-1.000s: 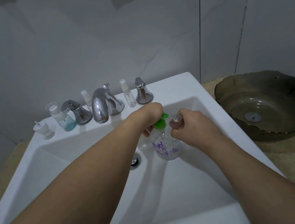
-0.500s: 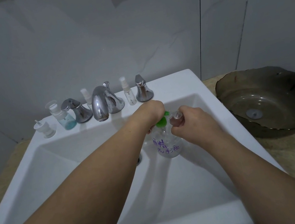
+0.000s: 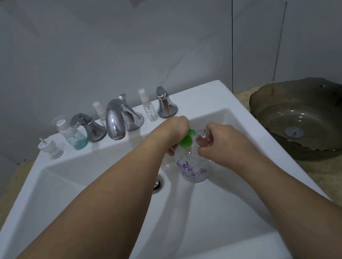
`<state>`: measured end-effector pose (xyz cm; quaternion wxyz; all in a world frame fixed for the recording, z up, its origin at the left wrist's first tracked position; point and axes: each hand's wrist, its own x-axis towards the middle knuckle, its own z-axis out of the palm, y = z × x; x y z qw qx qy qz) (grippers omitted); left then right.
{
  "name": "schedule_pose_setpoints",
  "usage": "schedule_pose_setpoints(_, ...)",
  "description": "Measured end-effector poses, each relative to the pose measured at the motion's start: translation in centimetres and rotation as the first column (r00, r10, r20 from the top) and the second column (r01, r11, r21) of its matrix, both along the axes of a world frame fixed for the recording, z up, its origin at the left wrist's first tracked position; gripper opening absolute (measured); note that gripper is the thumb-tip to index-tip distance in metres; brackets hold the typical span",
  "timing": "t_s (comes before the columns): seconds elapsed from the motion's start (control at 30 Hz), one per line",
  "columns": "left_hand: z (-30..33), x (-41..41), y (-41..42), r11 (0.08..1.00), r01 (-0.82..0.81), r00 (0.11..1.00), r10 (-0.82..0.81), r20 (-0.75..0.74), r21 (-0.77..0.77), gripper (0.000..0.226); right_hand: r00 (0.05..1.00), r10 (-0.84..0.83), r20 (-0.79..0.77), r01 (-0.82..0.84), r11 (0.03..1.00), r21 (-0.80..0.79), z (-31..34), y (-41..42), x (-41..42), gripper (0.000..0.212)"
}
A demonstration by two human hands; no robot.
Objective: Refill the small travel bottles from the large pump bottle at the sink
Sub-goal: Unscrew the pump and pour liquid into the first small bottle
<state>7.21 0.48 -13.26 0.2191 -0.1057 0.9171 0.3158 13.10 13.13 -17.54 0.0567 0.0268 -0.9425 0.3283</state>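
Here, over the sink [image 3: 217, 98], the left hand [image 3: 175, 128] presses the green pump [image 3: 186, 139] while the right hand [image 3: 220, 141] pinches a light, likely slippery small bottle [image 3: 202, 134], best held by its body.

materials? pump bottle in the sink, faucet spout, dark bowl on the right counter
Pump bottle: looks like clear plastic, see-through body with purple handwriting, glossy green plastic pump head.
Faucet spout: polished metal, probably chrome-plated; mirror highlights with brownish spotting.
Dark bowl: seemingly smoked glass or translucent plastic; glossy, with a wavy rim. Cannot tell which.
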Motion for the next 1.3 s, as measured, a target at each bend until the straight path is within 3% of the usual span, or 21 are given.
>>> schedule_pose_setpoints(0.4, 0.5, 0.3, 0.0, 0.992, -0.058, 0.997, 0.053, 0.056, 0.109, 0.057, 1.000, -0.015, 0.011, 0.016, 0.999, -0.032, -0.1, -0.1, -0.1, 0.026)
schedule_pose_setpoints(0.93, 0.3, 0.3, -0.2, 0.987, -0.083, 0.996, 0.079, 0.039, 0.135, 0.056, 0.999, -0.033, -0.001, 0.033, 0.996, -0.080, -0.2, 0.0, 0.0, 0.019)
schedule_pose_setpoints(1.1, 1.2, 0.6, -0.5, 0.999, -0.033, 0.997, 0.031, 0.069, 0.020, 0.050, 0.999, -0.049, -0.011, 0.047, 0.990, -0.132, -0.1, 0.0, 0.3, 0.018)
schedule_pose_setpoints(1.3, 1.2, 0.8, -0.8, 0.998, -0.048, 0.997, 0.045, 0.070, 0.044, 0.057, 0.993, -0.111, -0.042, 0.093, 0.949, -0.302, 0.1, 0.0, 0.4, 0.015)
